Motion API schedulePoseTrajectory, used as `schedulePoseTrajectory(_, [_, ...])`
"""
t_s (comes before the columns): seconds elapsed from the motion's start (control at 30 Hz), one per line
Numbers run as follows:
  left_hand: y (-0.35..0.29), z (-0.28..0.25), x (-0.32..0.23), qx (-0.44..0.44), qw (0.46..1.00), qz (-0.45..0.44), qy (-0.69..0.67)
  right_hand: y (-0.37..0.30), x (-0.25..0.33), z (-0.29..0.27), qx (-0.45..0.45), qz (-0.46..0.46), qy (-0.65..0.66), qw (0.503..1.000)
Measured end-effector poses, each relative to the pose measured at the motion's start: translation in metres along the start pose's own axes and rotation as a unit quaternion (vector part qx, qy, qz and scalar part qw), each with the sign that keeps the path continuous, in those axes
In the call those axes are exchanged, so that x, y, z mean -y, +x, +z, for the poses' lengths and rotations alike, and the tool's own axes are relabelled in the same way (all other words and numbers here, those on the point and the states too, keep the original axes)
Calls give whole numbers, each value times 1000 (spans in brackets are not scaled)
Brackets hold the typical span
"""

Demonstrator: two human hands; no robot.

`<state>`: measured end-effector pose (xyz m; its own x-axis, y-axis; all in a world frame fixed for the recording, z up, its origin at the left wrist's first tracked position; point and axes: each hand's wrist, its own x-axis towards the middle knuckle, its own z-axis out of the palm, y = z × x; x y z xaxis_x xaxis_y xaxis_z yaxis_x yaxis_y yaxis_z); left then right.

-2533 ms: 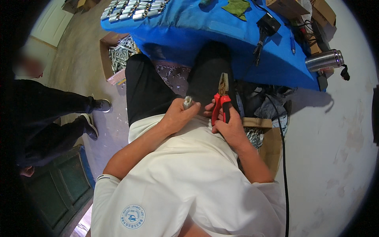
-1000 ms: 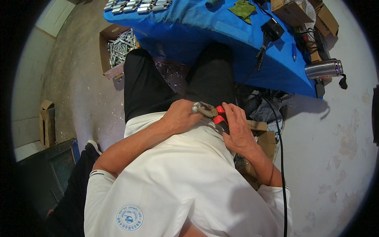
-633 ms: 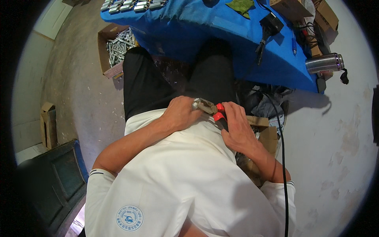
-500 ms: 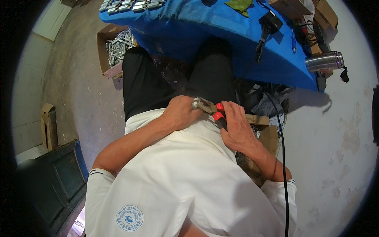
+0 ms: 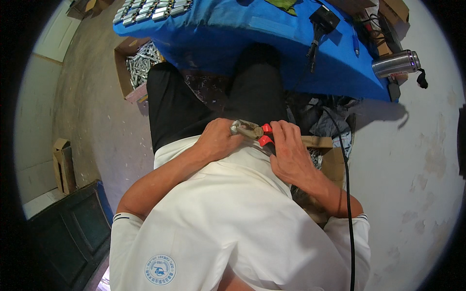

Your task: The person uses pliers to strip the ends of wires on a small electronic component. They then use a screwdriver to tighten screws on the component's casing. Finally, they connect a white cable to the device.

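Over my lap, my right hand (image 5: 292, 150) is closed round the red and black handles of a pair of pliers (image 5: 253, 131). The metal jaws point left and meet a small silvery metal piece (image 5: 236, 127) at the fingers of my left hand (image 5: 218, 139). My left hand is closed on that piece, and most of it is hidden by the fingers and the jaws. Both hands rest close to the hem of my white shirt, above my black trousers.
A blue-covered table (image 5: 218, 48) stands ahead, bearing rows of silvery metal parts (image 5: 150, 10), a black adapter (image 5: 324, 19) and a steel flask (image 5: 397, 64). A carton of metal pieces (image 5: 127, 72) sits left of my legs. A black cable (image 5: 347, 194) hangs at my right, beside an open carton (image 5: 333, 165).
The view has shifted slightly, so the table and its things sit a little lower and further left. Both hands keep their hold, with the pliers still at the metal piece.
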<state>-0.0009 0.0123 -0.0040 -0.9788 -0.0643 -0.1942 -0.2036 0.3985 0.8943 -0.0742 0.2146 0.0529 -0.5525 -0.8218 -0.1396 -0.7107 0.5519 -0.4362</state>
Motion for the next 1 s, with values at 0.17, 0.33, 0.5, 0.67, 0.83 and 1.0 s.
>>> schedulePoseTrajectory(0.17, [2,-1,2,38,999,10,-13,-2,-10,3,5,-16,-15,1000])
schedulePoseTrajectory(0.33, [2,0,9,66,997,1,-29,0,-14,0,17,-29,-9,999])
schedulePoseTrajectory(0.5, [3,-3,9,88,996,8,-30,3,-19,1,39,-42,-8,998])
schedulePoseTrajectory(0.67, [3,0,16,89,996,9,-29,5,-21,2,33,-63,-10,997])
schedulePoseTrajectory(0.83, [3,-5,8,109,994,-16,-15,7,-24,5,46,-71,-16,996])
schedulePoseTrajectory(1.0, [2,-1,19,104,994,-12,-31,9,-26,9,67,-69,-4,995])
